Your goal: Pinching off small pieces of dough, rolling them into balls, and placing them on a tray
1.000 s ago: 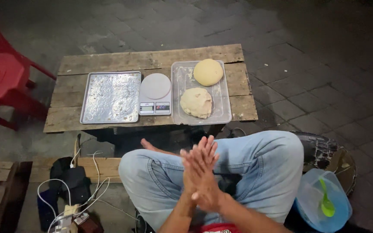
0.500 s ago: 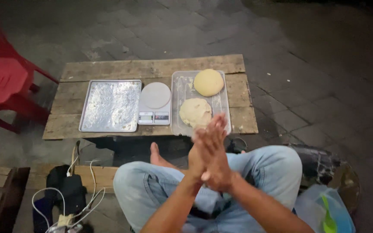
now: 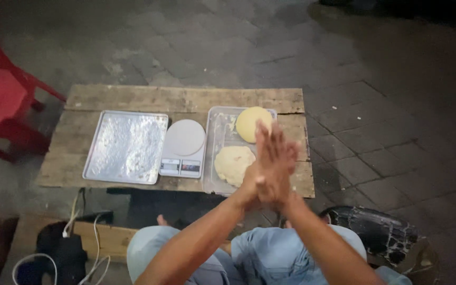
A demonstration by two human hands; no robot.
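Head view – hands: the left hand (image 3: pixel 257 177) and the right hand (image 3: pixel 281 166) are pressed flat together, palm to palm, fingers straight and pointing away from the person; neither grips anything.
Head view – hand position: raised in front of the near right part of the low wooden plank table (image 3: pixel 186 100), overlapping in the picture the clear rectangular plastic tray (image 3: pixel 217 132).
Head view – dough: a smooth round pale yellow dough ball (image 3: pixel 252 122) lies at the far end of that tray; a rougher, paler dough lump (image 3: pixel 233 163) lies at the near end, and the two sit just apart.
Head view – scale: a white digital kitchen scale with a round platter (image 3: pixel 184 145) stands just left of the plastic tray, its platter bare.
Head view – baking tray: a shiny rectangular metal baking tray (image 3: pixel 126 146) lies left of the scale.
Head view – surroundings: a red plastic chair (image 3: pixel 1 103) stands at the far left on the dark paved ground; white cables (image 3: pixel 88 237) trail below the table's near edge; the person's legs in light blue jeans (image 3: pixel 270 253) fill the bottom.
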